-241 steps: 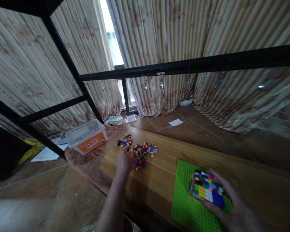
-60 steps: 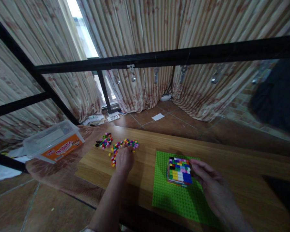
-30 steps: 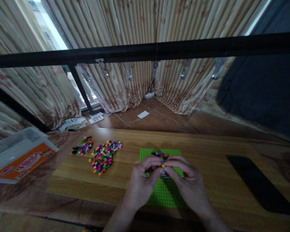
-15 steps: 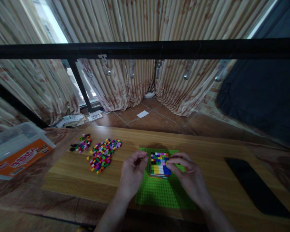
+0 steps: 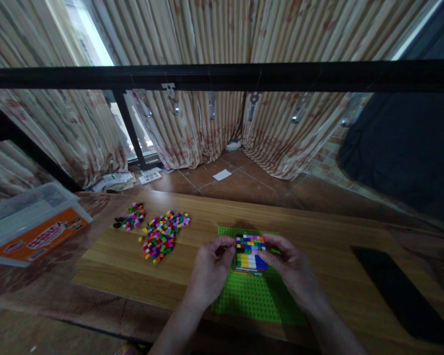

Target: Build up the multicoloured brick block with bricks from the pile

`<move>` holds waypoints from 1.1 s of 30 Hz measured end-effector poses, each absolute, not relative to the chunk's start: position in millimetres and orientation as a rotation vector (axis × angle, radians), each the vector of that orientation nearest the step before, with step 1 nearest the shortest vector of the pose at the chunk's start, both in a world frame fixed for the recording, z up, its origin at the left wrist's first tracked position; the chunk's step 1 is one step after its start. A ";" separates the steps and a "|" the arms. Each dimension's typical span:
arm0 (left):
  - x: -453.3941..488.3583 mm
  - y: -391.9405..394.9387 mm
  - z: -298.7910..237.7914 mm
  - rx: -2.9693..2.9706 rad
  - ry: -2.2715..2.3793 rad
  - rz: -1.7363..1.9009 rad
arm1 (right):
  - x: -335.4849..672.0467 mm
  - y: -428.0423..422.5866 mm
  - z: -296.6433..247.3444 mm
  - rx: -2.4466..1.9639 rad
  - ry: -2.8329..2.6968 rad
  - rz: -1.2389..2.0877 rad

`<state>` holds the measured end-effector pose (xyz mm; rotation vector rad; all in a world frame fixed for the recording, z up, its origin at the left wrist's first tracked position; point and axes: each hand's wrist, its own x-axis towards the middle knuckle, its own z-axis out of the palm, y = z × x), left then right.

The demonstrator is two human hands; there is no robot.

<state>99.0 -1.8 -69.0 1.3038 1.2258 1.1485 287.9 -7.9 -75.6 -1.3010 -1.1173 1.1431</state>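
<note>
A many-coloured block of small bricks (image 5: 250,252) stands on a bright green studded baseplate (image 5: 253,298) on the wooden board (image 5: 140,268). My left hand (image 5: 211,268) curls against the block's left side with thumb and fingers pinched at its upper left edge. My right hand (image 5: 290,264) grips the block's right side with bent fingers. Whether a loose brick is between my left fingertips is too small to tell. A big heap of loose coloured bricks (image 5: 164,235) and a smaller heap (image 5: 130,220) lie to the left.
A clear plastic box with an orange label (image 5: 33,228) sits at far left on the patterned cloth. A flat black slab (image 5: 401,295) lies at right on the board. A black metal bar (image 5: 222,78) crosses overhead before the curtains. Papers lie on the tiled floor beyond.
My left hand left the loose heap and came to the block. Both hands met above it with a small yellow piece, then settled on the block's two sides. The camera view shifted right.
</note>
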 end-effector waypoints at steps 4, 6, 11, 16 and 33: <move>100.9 -3.4 -67.4 1.304 1.221 1.136 | 286.7 -7.5 -76.2 -1.271 -1.080 1.152; 102.5 -4.0 -67.2 1.292 1.229 1.150 | 286.6 -7.3 -77.3 -1.257 -1.078 1.149; 103.9 -3.4 -69.8 1.307 1.249 1.158 | 285.7 -8.1 -78.9 -1.251 -1.062 1.173; 92.6 3.1 -71.0 1.363 1.321 1.130 | 289.0 -6.5 -78.1 -1.290 -1.003 1.146; 48.2 18.5 -67.3 1.755 1.970 0.652 | 298.4 -4.0 -81.5 -1.469 -0.817 1.111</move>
